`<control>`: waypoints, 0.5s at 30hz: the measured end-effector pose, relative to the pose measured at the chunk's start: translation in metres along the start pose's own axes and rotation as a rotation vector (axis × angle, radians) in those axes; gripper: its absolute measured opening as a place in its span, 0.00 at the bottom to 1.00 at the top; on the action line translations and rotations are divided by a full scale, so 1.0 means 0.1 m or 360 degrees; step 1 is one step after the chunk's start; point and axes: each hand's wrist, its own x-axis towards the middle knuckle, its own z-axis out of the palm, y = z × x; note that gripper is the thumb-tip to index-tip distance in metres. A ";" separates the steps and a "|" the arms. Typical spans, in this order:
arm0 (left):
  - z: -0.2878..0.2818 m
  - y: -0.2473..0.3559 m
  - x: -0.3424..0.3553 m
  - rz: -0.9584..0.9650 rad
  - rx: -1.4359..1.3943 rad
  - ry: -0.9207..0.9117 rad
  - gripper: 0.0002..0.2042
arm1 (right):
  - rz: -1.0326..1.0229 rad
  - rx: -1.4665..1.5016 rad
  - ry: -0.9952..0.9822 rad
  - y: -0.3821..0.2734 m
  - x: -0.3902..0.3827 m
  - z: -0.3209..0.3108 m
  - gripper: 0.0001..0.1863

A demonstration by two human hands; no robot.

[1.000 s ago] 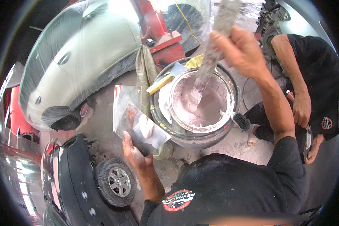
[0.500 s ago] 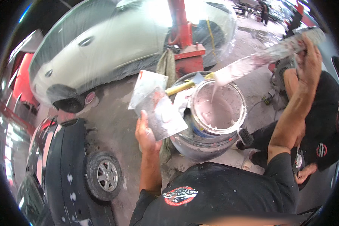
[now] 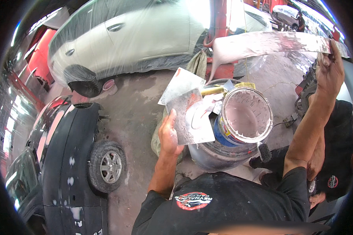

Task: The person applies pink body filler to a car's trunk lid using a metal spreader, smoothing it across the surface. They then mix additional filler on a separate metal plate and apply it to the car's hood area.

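Observation:
My left hand (image 3: 169, 135) grips a flat mixing board (image 3: 198, 123), grey and smeared, with a patch of pale putty and a reddish streak on it. A second whitish sheet (image 3: 180, 87) sticks out behind the board. My right hand (image 3: 330, 74) is raised at the far right, closed round one end of a long flat stirring stick (image 3: 278, 42). Pinkish putty coats the stick, and a thick strand (image 3: 214, 69) hangs from its left end. Below stands an open can (image 3: 226, 132) of pink putty (image 3: 248, 117), its rim crusted.
The can rests on a dark drum (image 3: 213, 156) with a yellow-handled thing (image 3: 212, 91) and a black brush (image 3: 264, 152). Beyond are a plastic-covered car (image 3: 145, 43) and a red post (image 3: 219, 23). A wheel (image 3: 110, 167) leans by black bodywork (image 3: 70, 156). A co-worker (image 3: 337, 141) is close on my right.
The stick has swung up and left, from angled over the can's mouth to nearly level beyond it. Its putty strand now hangs behind and left of the can. The view has shifted.

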 end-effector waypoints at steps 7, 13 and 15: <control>0.01 0.11 -0.29 0.0061 -0.0033 0.0007 0.18 | 0.0387 -0.0130 -0.0054 0.25 -0.53 0.66 0.10; -0.07 0.16 -0.47 0.0136 0.0092 0.0099 0.18 | 0.0498 -0.0059 -0.0293 0.34 -0.84 0.77 0.06; -0.10 0.15 -0.49 0.0146 0.0070 0.0082 0.18 | 0.0523 -0.0089 -0.0331 0.36 -0.87 0.75 0.06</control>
